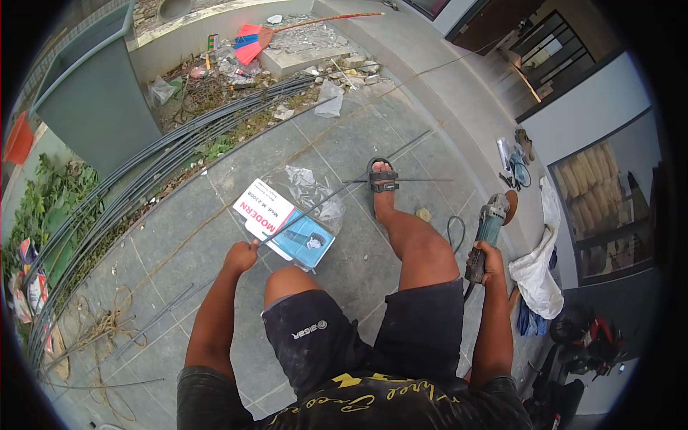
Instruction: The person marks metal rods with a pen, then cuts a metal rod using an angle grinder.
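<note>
My left hand is closed around the near end of a thin steel rod. The rod slants away over a printed cardboard box and passes by my sandalled foot. A second, shorter rod crosses near the same foot. My right hand grips the body of a green and grey angle grinder, held up at the right. Its brown disc points away from me, apart from the rod. Whether the disc is spinning I cannot tell.
Long bundled rods curve along the left edge beside a green bin. Tangled rope lies at the lower left. A black cable loop and white sack are at the right. A broom lies on the rubble.
</note>
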The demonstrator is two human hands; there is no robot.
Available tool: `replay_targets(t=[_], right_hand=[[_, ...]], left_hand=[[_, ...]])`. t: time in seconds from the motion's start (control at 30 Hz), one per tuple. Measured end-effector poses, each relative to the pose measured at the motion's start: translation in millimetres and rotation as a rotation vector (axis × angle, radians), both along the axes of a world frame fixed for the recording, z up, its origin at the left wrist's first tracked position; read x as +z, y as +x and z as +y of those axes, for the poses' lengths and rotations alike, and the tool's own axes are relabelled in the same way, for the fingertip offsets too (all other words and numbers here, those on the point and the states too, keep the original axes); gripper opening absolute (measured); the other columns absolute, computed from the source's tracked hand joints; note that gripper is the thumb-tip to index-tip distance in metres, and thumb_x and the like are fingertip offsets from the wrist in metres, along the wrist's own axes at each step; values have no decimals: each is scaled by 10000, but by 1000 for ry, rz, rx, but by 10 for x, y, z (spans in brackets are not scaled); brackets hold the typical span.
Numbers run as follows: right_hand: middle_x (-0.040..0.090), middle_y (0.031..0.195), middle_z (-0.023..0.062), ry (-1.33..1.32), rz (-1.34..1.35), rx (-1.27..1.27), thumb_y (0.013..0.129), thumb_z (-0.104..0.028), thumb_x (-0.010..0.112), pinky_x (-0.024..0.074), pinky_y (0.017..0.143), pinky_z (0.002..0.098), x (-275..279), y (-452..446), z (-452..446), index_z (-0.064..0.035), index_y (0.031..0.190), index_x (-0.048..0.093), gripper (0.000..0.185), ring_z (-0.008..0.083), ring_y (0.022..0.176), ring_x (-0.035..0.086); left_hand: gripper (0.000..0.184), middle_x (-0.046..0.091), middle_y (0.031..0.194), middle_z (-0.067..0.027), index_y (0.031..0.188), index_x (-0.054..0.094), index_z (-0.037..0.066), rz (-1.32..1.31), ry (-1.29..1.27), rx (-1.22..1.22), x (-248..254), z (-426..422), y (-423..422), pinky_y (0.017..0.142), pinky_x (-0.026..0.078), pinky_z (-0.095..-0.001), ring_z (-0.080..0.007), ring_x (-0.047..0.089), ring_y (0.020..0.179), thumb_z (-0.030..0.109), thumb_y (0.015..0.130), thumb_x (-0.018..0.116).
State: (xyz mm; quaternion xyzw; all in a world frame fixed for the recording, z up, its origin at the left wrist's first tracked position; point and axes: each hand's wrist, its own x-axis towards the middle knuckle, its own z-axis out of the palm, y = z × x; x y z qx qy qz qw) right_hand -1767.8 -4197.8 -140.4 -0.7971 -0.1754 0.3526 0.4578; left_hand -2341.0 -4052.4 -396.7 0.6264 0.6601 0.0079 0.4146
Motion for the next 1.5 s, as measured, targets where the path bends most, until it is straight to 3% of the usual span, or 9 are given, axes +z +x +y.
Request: replay_targets(t=[0.27,0.53,0.77,0.87,1.1,1.13,1.5], right_hand=[[584,649,93,-15,12,25,695,-200,706,473,463,349,-113,-152,470,-9,821,601,252,219,477,571],[628,680,104,-11,35,111,734,-221,686,492,510,337,-198,-265,756,-18,805,625,224,214,518,595],[584,671,89,-33,20,26,705,-193,705,473,468,341,-219,-83,853,-11,861,599,262,211,497,569],[600,717,88,-46,-6,0,718,-281,710,515,518,357,-263,191,921,-56,920,601,321,222,539,593],[590,711,83,-35,-11,-62,734,-296,712,495,498,345,-261,441,1186,-102,901,571,292,222,541,590],[582,758,98,-32,-11,-70,722,-265,715,486,532,345,-213,397,1237,-40,953,579,350,219,569,577],[581,750,89,-49,-45,-20,742,-254,703,487,553,352,-267,308,1818,-53,909,587,286,226,583,573]], left_hand=[[591,644,969,-319,893,689,-77,-44,39,-12,116,-44,9,920,468,-485,-466,611,989,407,999,366],[584,644,926,-322,882,685,-81,-78,38,-27,96,-34,-22,908,473,-487,-476,614,954,397,1000,371],[561,638,873,-314,840,686,-47,-90,9,-20,105,-42,-21,852,486,-499,-477,617,899,394,998,378],[559,637,838,-304,819,681,-37,-77,48,-14,80,-31,-34,820,491,-505,-476,620,863,398,999,380],[545,633,792,-292,771,671,-29,-110,9,-8,-6,-4,-42,779,492,-512,-479,615,813,382,1000,396],[540,631,787,-291,759,669,-27,-108,8,5,-24,-3,-40,773,492,-511,-479,613,807,375,1000,401],[537,628,774,-292,739,660,-32,-126,-77,25,-156,58,-54,767,492,-508,-475,617,797,371,1000,419]])
